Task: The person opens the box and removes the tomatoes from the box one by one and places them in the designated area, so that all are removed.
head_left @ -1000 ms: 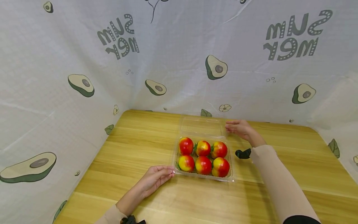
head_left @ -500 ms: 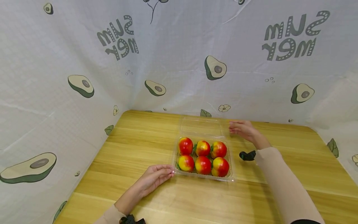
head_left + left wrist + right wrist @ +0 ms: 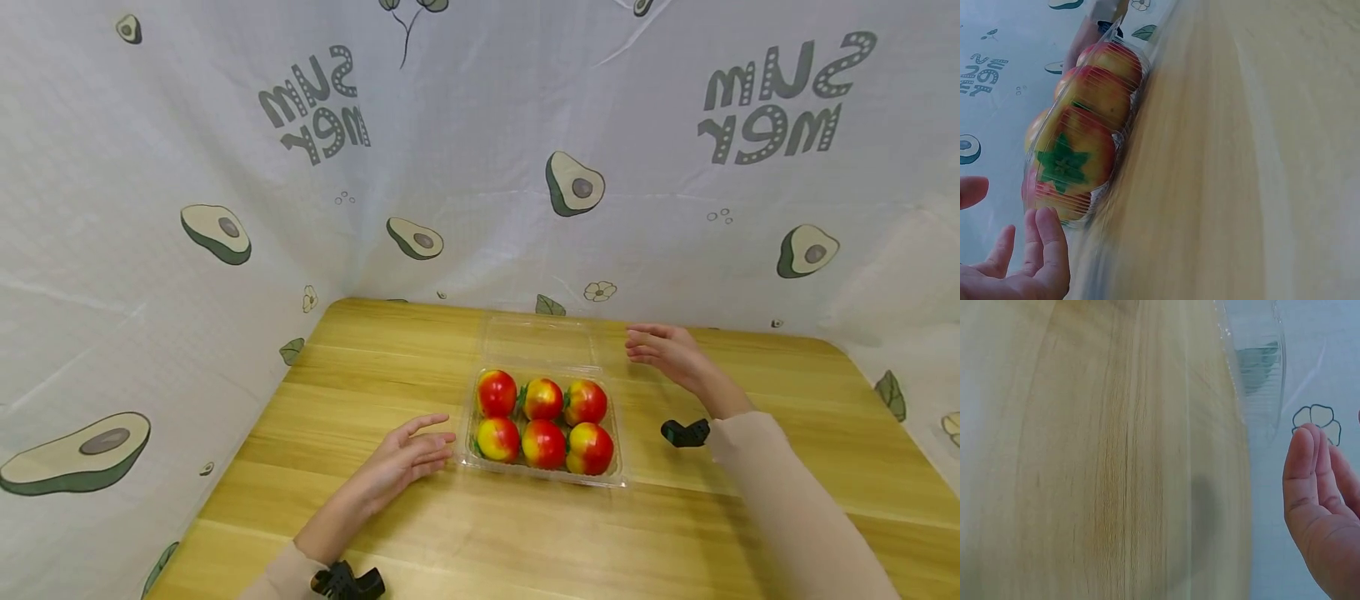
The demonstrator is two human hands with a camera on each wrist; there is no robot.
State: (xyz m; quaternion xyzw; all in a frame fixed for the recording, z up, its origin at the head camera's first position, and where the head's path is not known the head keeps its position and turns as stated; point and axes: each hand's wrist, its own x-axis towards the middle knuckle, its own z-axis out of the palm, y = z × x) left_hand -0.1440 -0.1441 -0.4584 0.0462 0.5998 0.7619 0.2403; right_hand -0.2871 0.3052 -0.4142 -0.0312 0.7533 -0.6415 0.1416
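Note:
A clear plastic clamshell box [image 3: 525,477] lies on the table with its lid [image 3: 540,343] folded back toward the wall. Inside sit two rows of red-and-yellow round fruits [image 3: 543,443] with green leafy tops, which look like persimmons or tomatoes. My left hand [image 3: 401,462] is just left of the box's near corner, fingers spread and holding nothing. In the left wrist view its fingertips [image 3: 1047,219] come close to the box's end. My right hand [image 3: 667,354] hovers to the right of the lid, fingers loosely extended, apart from it.
The wooden table [image 3: 360,375] backs onto a white sheet [image 3: 480,167] printed with avocados and lettering. A black wrist device [image 3: 686,432] is by the right wrist, and another black device [image 3: 347,581] is on the left wrist.
My left hand has let go of the box corner and drawn back left, fingers spreading. My right hand has moved off the lid's edge to the right. Box and fruits stay put.

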